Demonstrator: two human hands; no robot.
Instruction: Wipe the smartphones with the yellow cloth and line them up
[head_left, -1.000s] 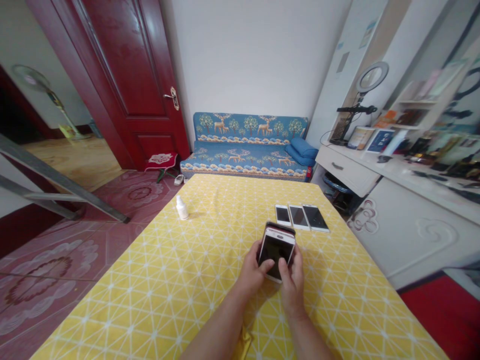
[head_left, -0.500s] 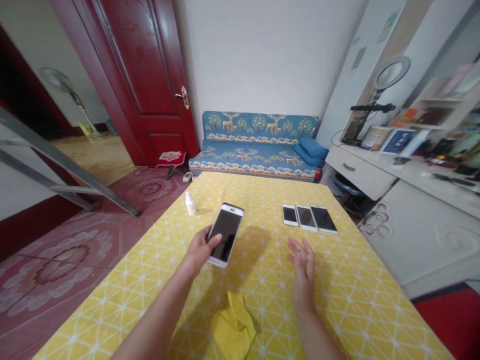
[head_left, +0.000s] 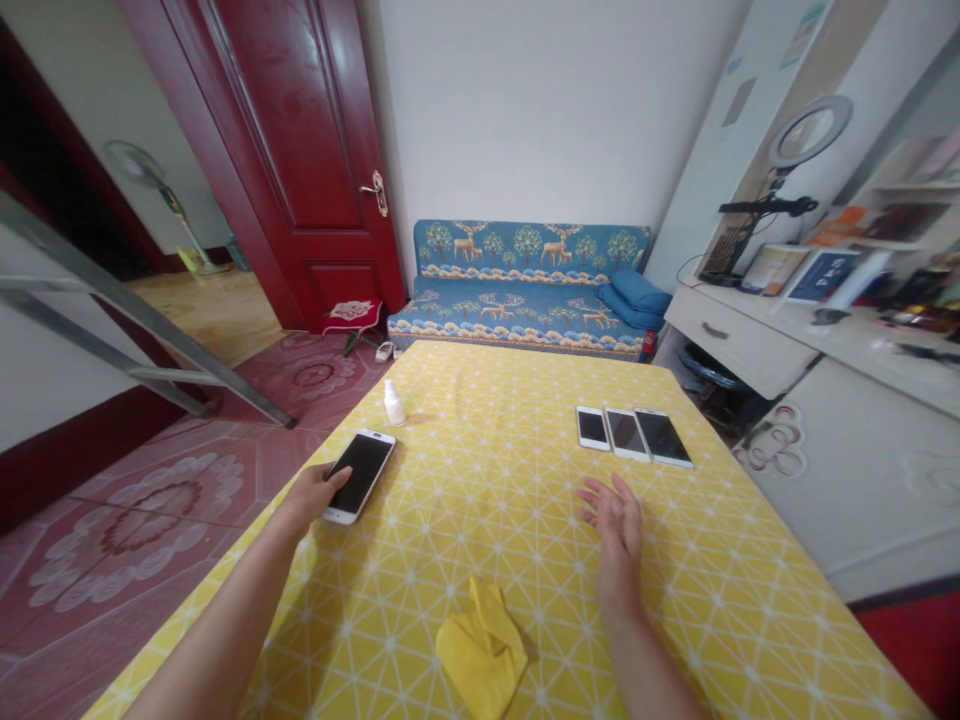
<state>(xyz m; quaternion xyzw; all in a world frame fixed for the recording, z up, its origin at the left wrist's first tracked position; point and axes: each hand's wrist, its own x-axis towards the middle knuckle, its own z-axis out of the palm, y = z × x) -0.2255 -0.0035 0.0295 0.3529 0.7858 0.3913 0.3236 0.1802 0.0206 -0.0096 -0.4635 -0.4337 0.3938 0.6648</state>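
Note:
A white smartphone (head_left: 363, 474) with a dark screen is gripped along its left side by my left hand (head_left: 313, 495), thumb over the screen edge. It is low over the left part of the table; I cannot tell whether it touches the cloth. My right hand (head_left: 615, 515) holds nothing, palm turned inward and fingers loosely apart. Just beyond it lie three white-framed phones side by side: a small one (head_left: 592, 428), a middle one (head_left: 627, 434) and a larger one (head_left: 663, 438). A crumpled yellow cloth (head_left: 484, 650) rests between my forearms.
A small white spray bottle (head_left: 394, 404) stands near the table's left edge, beyond the held phone. The table (head_left: 495, 400) wears a yellow patterned cover. Behind it is a blue sofa (head_left: 517, 300); a white cabinet (head_left: 847, 470) stands at the right, a metal ladder (head_left: 187, 370) at the left.
My left hand has carried the smartphone leftward and lower, toward the table's left edge. My right hand stays open in nearly the same place. The view has shifted slightly.

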